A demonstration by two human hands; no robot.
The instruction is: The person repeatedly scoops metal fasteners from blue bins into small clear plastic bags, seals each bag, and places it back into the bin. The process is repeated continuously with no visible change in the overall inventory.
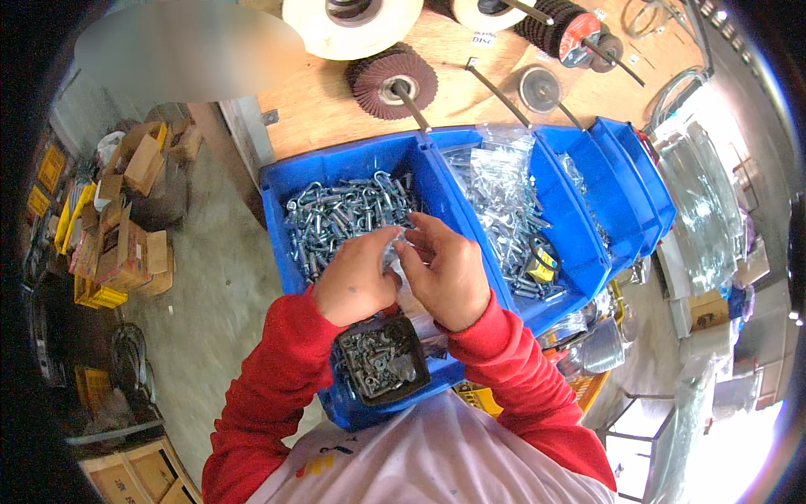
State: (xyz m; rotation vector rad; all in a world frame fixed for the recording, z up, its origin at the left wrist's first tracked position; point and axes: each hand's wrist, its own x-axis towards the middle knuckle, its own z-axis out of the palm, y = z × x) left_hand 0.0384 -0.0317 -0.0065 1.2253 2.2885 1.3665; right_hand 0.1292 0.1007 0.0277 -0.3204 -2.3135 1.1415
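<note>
My left hand (357,273) and my right hand (447,273) meet above the left blue bin (275,214). Both have their fingers closed on a thin clear plastic bag (408,296), which hangs down between them; what it holds, if anything, is hidden. Loose silvery bolts (353,210), some with hooked ends, fill the bin beyond my hands. Below my wrists, a small black tray (422,388) of mixed nuts, bolts and washers sits at the near end of the bin.
To the right stand more blue bins (579,256), one with bolts and clear bags (501,168). A wooden board (311,109) behind carries flap discs (393,84) on metal rods that jut out. Cardboard boxes (124,252) are piled on the floor at left.
</note>
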